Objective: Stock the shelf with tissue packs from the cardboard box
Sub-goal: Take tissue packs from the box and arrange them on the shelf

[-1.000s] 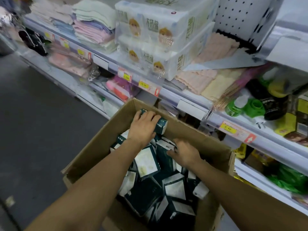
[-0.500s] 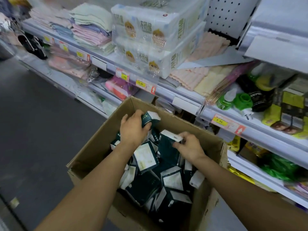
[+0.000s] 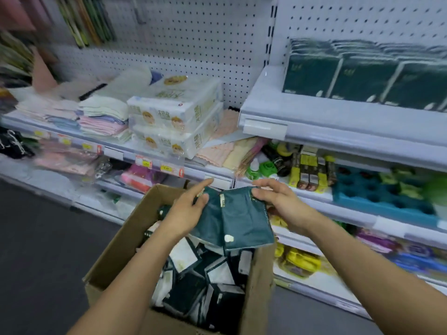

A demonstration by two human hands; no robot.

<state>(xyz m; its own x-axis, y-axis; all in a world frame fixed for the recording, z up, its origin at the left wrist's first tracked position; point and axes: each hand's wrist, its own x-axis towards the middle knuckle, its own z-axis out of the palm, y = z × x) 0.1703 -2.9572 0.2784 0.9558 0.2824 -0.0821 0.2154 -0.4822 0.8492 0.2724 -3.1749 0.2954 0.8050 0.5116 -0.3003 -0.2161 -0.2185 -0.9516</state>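
Two dark green tissue packs [image 3: 232, 221] are held side by side above the open cardboard box [image 3: 116, 257], one per hand. Left hand [image 3: 187, 211] grips the left pack at its upper left edge, thumb curled over the front, index finger sticking out straight past the top. Right hand [image 3: 278, 201] pinches the top right corner of the right pack, fingers curled over the top edge; palm side is hidden. The packs touch or slightly overlap in the middle, can't tell which. They look light and soft: film wrap, slightly creased, probably squashy and a bit slick, so an edge pinch should work but a flat grip across the wide face would be more secure. Not fragile. Many more packs of the same kind lie jumbled in the box below the hands. The likely target is the upper right shelf [image 3: 314, 124], where a row of matching green packs [image 3: 362, 81] already stands; it sits above and to the right of both hands, well apart. The view is motion-blurred, so fine detail is unclear.
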